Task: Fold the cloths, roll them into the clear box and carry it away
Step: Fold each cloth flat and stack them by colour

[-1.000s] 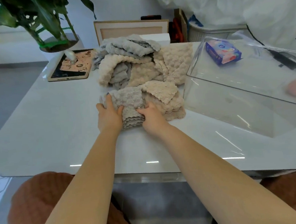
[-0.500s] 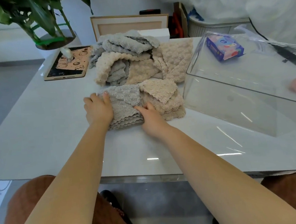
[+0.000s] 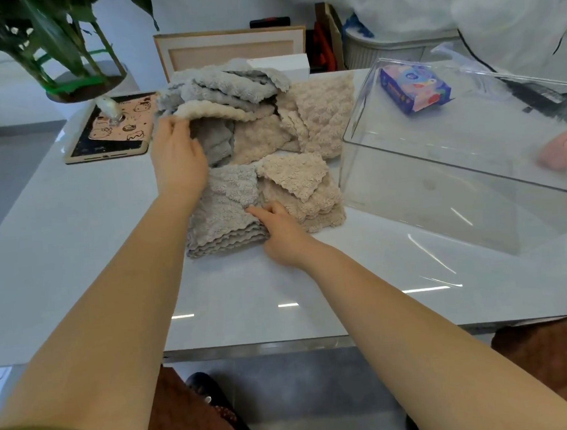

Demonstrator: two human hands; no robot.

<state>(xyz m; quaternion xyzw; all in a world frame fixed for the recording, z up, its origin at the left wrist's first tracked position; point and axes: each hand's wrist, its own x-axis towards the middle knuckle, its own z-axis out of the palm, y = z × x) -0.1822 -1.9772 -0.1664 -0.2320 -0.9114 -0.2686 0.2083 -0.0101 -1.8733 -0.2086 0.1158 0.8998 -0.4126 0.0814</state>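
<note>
Cloths (image 3: 255,116) | loose heap near desk (image 3: 60,264) far edge, folded grey stack (image 3: 223,212) in front, clear box (image 3: 441,183) toward right edge | judged light, limp, plush, non-slip: take by hem corners | left hand (image 3: 177,155) pinches cream cloth (image 3: 214,107) hem | right hand (image 3: 283,235), fingers straight, presses grey stack
</note>
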